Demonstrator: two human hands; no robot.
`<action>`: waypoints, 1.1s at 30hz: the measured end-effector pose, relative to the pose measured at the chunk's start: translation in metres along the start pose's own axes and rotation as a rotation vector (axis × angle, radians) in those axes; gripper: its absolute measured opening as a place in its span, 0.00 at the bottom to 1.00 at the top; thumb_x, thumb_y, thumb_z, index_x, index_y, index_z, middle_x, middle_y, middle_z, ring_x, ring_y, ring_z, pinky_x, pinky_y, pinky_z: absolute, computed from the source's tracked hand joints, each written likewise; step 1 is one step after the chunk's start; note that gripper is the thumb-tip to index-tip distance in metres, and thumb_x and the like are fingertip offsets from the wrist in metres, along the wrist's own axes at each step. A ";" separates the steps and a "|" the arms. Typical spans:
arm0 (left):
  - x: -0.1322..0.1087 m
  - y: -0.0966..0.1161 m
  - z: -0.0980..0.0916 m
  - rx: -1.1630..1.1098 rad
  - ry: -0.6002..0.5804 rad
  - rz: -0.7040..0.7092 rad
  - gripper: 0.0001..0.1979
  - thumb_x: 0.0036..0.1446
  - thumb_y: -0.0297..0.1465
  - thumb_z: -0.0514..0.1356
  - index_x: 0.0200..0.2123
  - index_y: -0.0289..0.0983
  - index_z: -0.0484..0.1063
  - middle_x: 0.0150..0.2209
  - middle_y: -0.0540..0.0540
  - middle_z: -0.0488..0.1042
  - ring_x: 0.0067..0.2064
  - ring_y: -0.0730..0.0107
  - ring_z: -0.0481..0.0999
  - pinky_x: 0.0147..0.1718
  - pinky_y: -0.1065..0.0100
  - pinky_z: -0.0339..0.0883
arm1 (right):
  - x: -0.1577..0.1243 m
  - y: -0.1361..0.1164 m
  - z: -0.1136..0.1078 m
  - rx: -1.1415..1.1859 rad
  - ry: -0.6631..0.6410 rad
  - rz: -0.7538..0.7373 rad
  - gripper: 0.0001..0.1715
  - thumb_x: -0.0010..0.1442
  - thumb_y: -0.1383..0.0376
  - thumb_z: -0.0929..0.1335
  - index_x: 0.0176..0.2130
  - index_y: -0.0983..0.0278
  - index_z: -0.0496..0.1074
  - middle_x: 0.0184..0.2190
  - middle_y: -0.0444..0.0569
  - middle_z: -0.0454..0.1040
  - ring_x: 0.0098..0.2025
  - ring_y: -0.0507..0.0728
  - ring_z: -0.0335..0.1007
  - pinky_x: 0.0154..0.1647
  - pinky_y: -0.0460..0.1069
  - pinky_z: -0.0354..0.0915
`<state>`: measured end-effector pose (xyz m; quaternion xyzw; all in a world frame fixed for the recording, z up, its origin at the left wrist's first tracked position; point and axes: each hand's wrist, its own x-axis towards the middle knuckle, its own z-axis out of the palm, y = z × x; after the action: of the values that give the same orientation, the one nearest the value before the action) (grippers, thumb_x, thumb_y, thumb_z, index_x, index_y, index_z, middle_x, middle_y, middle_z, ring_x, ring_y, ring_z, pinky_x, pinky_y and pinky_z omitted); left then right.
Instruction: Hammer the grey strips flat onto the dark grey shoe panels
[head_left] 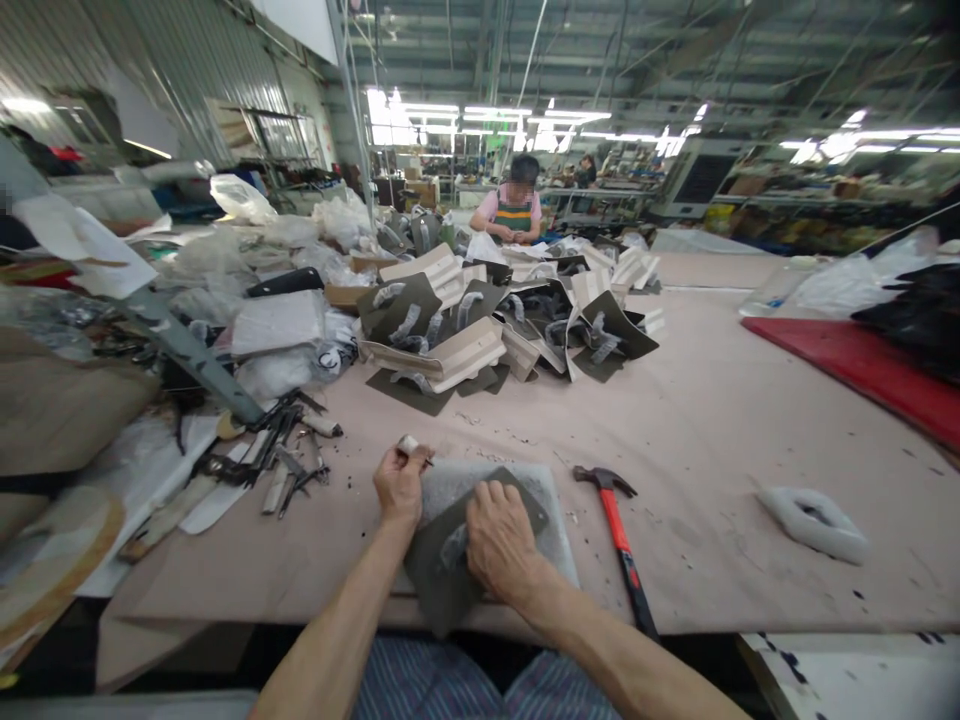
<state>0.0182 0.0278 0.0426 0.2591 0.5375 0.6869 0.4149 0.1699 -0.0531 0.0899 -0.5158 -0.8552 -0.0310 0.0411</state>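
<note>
My left hand (400, 487) is closed around a short tool with a pale, rounded handle (407, 444); a thin dark tip shows by the fingers. My right hand (501, 530) has its fingers curled on a dark grey-green panel (442, 550), which carries a plastic-wrapped handle (453, 547). The panel lies slanted over a whitish translucent board (556, 520), one corner reaching past the table's front edge. Just right of the board, a claw hammer (616, 525) with a red and black grip lies on the table.
A heap of similar panels with wrapped handles (465, 330) covers the far middle of the table (705, 420). Loose hand tools (281, 450) and plastic bags (277, 330) crowd the left. A wrapped ring-like roll (814, 522) and red board (855, 370) lie right. Another person (514, 205) sits beyond the heap.
</note>
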 end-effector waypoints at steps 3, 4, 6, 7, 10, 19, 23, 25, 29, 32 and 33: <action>-0.002 0.042 -0.002 -0.028 -0.061 0.213 0.19 0.46 0.38 0.70 0.37 0.32 0.73 0.33 0.45 0.80 0.34 0.67 0.81 0.41 0.63 0.75 | 0.005 0.010 -0.014 0.018 -0.018 0.218 0.06 0.57 0.71 0.64 0.36 0.67 0.70 0.31 0.58 0.74 0.35 0.63 0.71 0.39 0.56 0.62; -0.004 0.053 -0.003 -0.017 -0.091 0.267 0.18 0.47 0.38 0.70 0.38 0.33 0.73 0.34 0.45 0.80 0.35 0.68 0.81 0.42 0.63 0.75 | 0.007 0.012 -0.016 0.052 -0.039 0.280 0.07 0.58 0.72 0.63 0.38 0.67 0.69 0.29 0.56 0.74 0.33 0.62 0.73 0.37 0.55 0.63; -0.012 0.061 -0.003 0.050 -0.176 0.298 0.17 0.48 0.37 0.70 0.39 0.34 0.73 0.35 0.46 0.81 0.36 0.68 0.80 0.42 0.65 0.74 | 0.011 0.012 -0.017 0.126 -0.072 0.396 0.09 0.62 0.70 0.62 0.42 0.67 0.68 0.28 0.55 0.76 0.31 0.62 0.76 0.33 0.52 0.63; -0.015 0.058 -0.002 0.091 -0.229 0.279 0.16 0.48 0.36 0.70 0.39 0.35 0.74 0.35 0.46 0.81 0.36 0.68 0.80 0.41 0.66 0.74 | 0.012 0.009 -0.014 0.163 -0.082 0.445 0.09 0.63 0.69 0.62 0.44 0.68 0.67 0.29 0.56 0.76 0.31 0.62 0.77 0.31 0.51 0.63; -0.022 0.028 0.003 0.177 -0.369 0.156 0.14 0.47 0.34 0.69 0.37 0.35 0.75 0.34 0.46 0.81 0.36 0.68 0.80 0.39 0.68 0.73 | 0.011 -0.005 0.000 0.258 -0.082 0.507 0.09 0.66 0.65 0.61 0.45 0.66 0.66 0.32 0.55 0.78 0.34 0.61 0.78 0.32 0.49 0.65; -0.005 -0.037 0.010 0.151 -0.541 -0.018 0.16 0.49 0.37 0.68 0.38 0.35 0.73 0.35 0.45 0.81 0.39 0.64 0.81 0.43 0.65 0.73 | -0.009 -0.011 0.036 0.564 0.059 0.438 0.22 0.70 0.59 0.59 0.59 0.65 0.63 0.50 0.57 0.76 0.49 0.60 0.75 0.48 0.51 0.67; -0.004 -0.041 0.006 0.235 -0.564 0.006 0.15 0.52 0.39 0.66 0.39 0.36 0.73 0.37 0.45 0.81 0.40 0.64 0.81 0.43 0.66 0.73 | -0.037 0.040 0.043 0.479 0.263 0.507 0.23 0.70 0.57 0.56 0.55 0.65 0.67 0.47 0.57 0.74 0.48 0.61 0.71 0.49 0.54 0.65; -0.005 -0.041 0.006 0.264 -0.586 0.005 0.14 0.53 0.39 0.65 0.39 0.36 0.73 0.37 0.45 0.81 0.41 0.63 0.81 0.43 0.65 0.73 | -0.059 0.072 0.048 0.263 0.302 0.599 0.22 0.68 0.56 0.59 0.52 0.67 0.69 0.45 0.59 0.73 0.48 0.63 0.69 0.49 0.56 0.64; -0.008 -0.040 0.009 0.312 -0.606 0.012 0.13 0.54 0.38 0.64 0.40 0.36 0.73 0.38 0.45 0.81 0.41 0.63 0.81 0.44 0.65 0.73 | -0.108 0.124 0.064 -0.064 0.127 0.832 0.21 0.65 0.57 0.62 0.48 0.69 0.70 0.44 0.62 0.71 0.45 0.66 0.68 0.45 0.56 0.63; -0.008 -0.040 0.010 0.344 -0.612 0.023 0.12 0.54 0.37 0.64 0.40 0.37 0.73 0.39 0.44 0.81 0.42 0.64 0.81 0.44 0.65 0.73 | -0.130 0.142 0.077 -0.015 -0.035 0.899 0.20 0.65 0.57 0.61 0.47 0.69 0.70 0.41 0.60 0.71 0.41 0.64 0.70 0.41 0.54 0.62; -0.008 -0.040 0.011 0.354 -0.615 0.026 0.12 0.54 0.37 0.64 0.40 0.37 0.73 0.39 0.44 0.82 0.42 0.64 0.81 0.45 0.65 0.73 | -0.132 0.145 0.079 0.048 -0.056 0.922 0.18 0.65 0.58 0.61 0.47 0.68 0.69 0.40 0.59 0.71 0.40 0.63 0.70 0.39 0.54 0.62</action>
<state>0.0428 0.0293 0.0081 0.5286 0.4947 0.4781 0.4973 0.3565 -0.0946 -0.0005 -0.8419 -0.5377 0.0244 0.0393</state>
